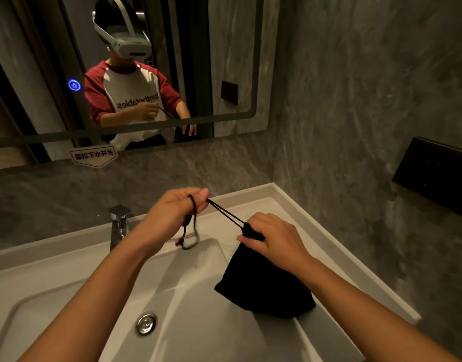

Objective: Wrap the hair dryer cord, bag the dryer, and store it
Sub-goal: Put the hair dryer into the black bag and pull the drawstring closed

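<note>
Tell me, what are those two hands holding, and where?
The left hand pulls the black drawstring cord by its looped end; the right hand pinches the gathered neck of the black cloth pouch.

Left hand [170, 215] pulling drawstring [226, 214] taut, right hand [273, 239] gripping black bag [261, 286] neck

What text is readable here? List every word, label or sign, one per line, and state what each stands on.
"提拉下水开关": white pentagon-shaped sticker at the bottom edge of the wall mirror.
"turnthetables": reads mirror-reversed, on the chest of the red-and-white T-shirt seen in the reflection.
Round blue glowing button on the mirror: a symbol only, too small to read.
Black drawstring pouch, chrome tap, dark wall panel: no legible text.
</note>
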